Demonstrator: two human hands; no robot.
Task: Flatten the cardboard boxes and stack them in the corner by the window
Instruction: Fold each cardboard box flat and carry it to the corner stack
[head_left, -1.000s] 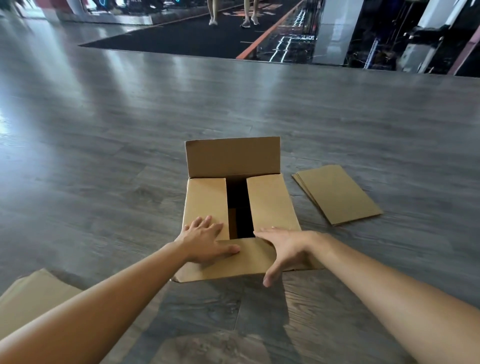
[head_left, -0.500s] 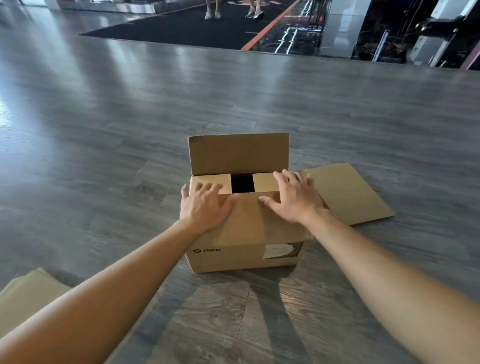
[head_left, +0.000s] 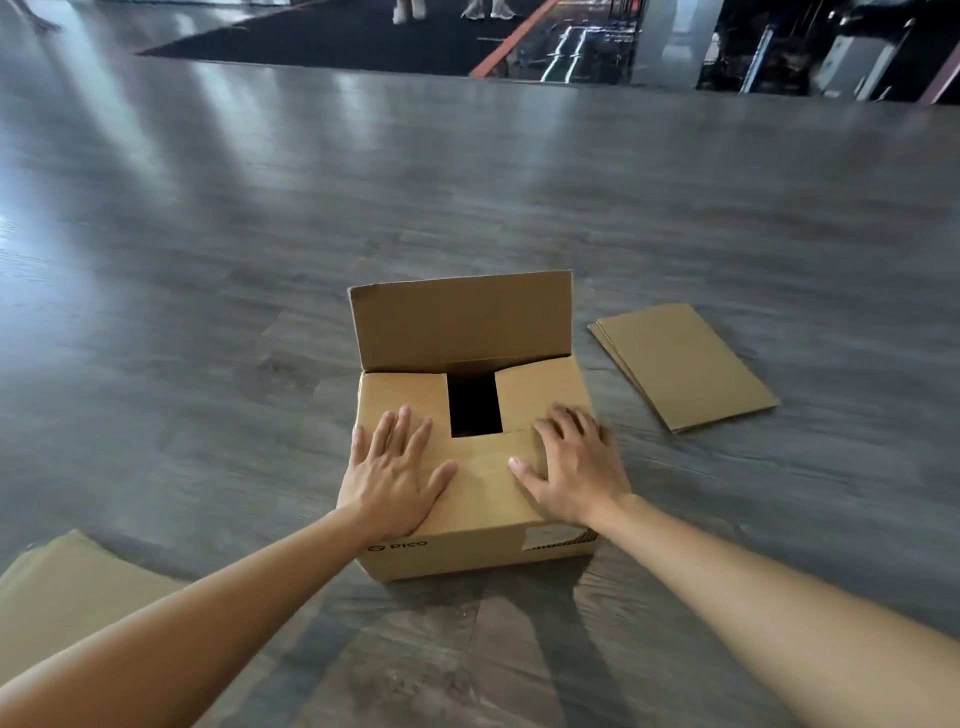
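Two flat palms, left hand and right hand, fingers spread, press rectangular corrugated box top.

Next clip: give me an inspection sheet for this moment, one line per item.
Surface: grey wood-plank floor, glossy.
Job's things: cardboard box upright, far flap raised, near and side flaps folded down; flattened cardboard stack to its right; flattened cardboard at lower left.
Clutter: nothing seen.
Grippers: left hand and right hand press flat on the box's top.
Cables: nothing seen.
Surroundings: dark mat, feet of people standing on it.
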